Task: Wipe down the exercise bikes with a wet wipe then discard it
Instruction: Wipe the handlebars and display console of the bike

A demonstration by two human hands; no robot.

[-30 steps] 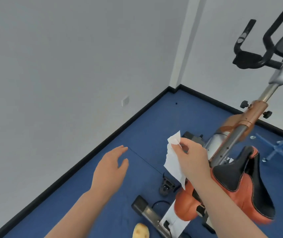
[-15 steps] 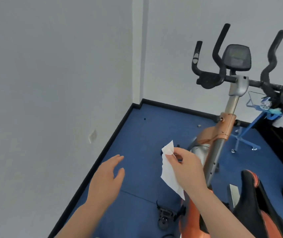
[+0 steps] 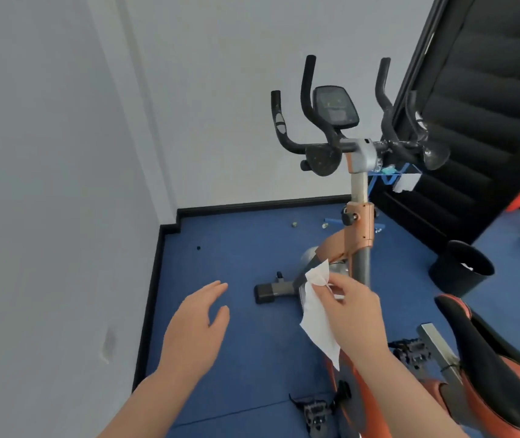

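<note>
Wiping not yet under way, by my judgement: the wipe [image 3: 317, 314] hangs in the air just short of the bike [image 3: 358, 222], touching no part of it. Discarding remains; a bin [image 3: 461, 268] stands on the floor beyond. Right hand [image 3: 352, 314] pinches the wipe's top corner. Left hand [image 3: 197, 324] is held out flat with fingers extended, holding nothing.
</note>
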